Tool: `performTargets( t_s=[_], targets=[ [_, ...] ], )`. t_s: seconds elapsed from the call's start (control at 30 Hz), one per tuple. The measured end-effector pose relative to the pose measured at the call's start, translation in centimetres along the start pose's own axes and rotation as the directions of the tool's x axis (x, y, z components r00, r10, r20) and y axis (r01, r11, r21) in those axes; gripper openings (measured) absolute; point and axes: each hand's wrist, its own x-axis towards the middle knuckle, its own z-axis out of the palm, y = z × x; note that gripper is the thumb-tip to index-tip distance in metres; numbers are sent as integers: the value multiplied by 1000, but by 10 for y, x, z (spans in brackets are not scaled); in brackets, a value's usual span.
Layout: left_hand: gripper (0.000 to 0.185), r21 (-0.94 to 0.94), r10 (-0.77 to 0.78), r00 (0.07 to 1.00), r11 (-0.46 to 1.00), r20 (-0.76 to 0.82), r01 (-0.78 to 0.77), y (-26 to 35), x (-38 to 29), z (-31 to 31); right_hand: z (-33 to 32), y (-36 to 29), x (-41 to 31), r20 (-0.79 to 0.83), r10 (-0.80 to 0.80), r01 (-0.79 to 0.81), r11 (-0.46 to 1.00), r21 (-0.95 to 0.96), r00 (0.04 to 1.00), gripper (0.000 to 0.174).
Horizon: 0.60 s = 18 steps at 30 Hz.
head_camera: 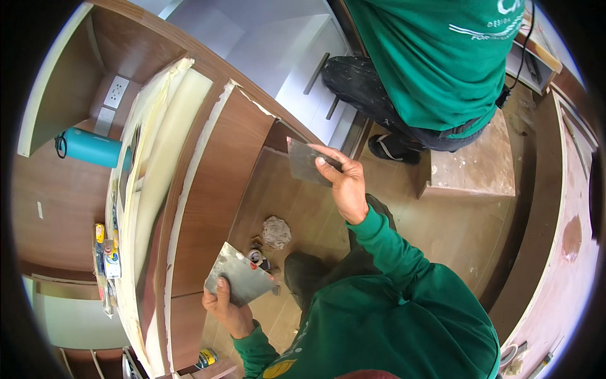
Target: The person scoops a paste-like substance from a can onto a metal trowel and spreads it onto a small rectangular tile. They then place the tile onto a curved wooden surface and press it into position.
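Note:
My left hand (228,308) grips the lower left edge of a square, flat metal plate (239,275), thumb on top. The plate carries pale smears and a small red spot near its upper edge. Farther up and to the right, my right hand (348,187) pinches a thin, dark flat scraper blade (305,163) between thumb and fingers, with a little red at its corner. The two tools are apart. Left of both hands stands a wood-veneer cabinet panel (213,189) with white filler along its edge.
A person in a green shirt (435,71) sits on a wooden box (473,170) at the upper right. A teal bottle (92,148) lies on the cabinet at left. A whitish crumpled cloth (276,232) and a roll of tape (255,257) are on the tiled floor.

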Motion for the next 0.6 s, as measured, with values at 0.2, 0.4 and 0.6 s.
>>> performTargets(
  t_s=[0.2,0.4,0.6],
  targets=[
    [16,-12,-17,1000,1000,5,17,0,4,20,13,-14,23,50,-23,22,1000,22,999,25],
    [17,-18,-30,1000,999,-3,30,-3,-1,25,25,-27,36,176,-13,3,999,55,984,28],
    [18,-20,-17,1000,1000,-22,17,-1,-7,17,45,-47,73,366,-25,73,990,-120,930,50]
  ],
)
